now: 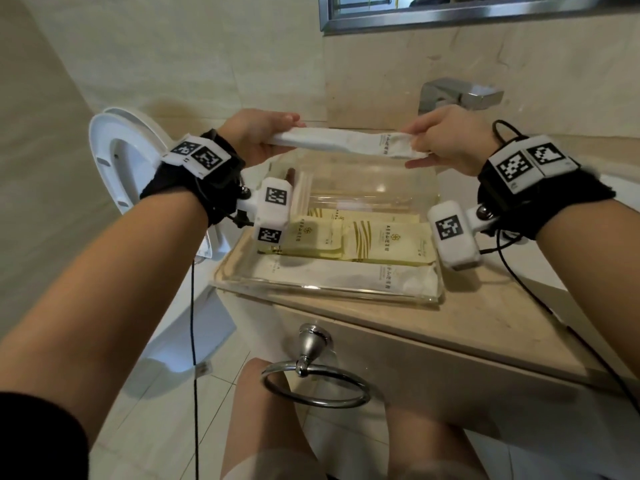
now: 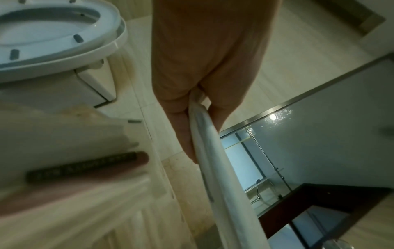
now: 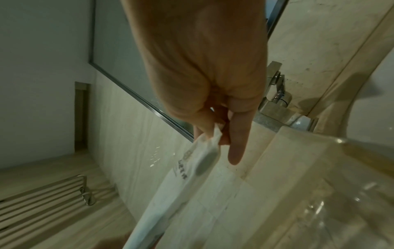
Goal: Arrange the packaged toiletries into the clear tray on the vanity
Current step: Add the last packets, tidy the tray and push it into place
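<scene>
A long white toothbrush packet (image 1: 346, 143) is held level above the back of the clear tray (image 1: 325, 293). My left hand (image 1: 263, 133) pinches its left end, and my right hand (image 1: 446, 140) pinches its right end. In the left wrist view the packet (image 2: 215, 168) runs out from between my fingers (image 2: 181, 128). The right wrist view shows the packet (image 3: 181, 176) pinched at its tip, with one finger (image 3: 236, 143) held straight. Inside the tray lie yellow packets (image 1: 384, 240), another white packet (image 1: 346, 276) along the front, and thin sticks (image 1: 304, 194) at the left.
The tray sits at the left end of a beige stone vanity (image 1: 485, 317). A chrome faucet (image 1: 460, 95) stands behind my right hand. A towel ring (image 1: 311, 379) hangs below the counter. A toilet with raised seat (image 1: 117, 157) is left. A mirror (image 1: 485, 8) hangs above.
</scene>
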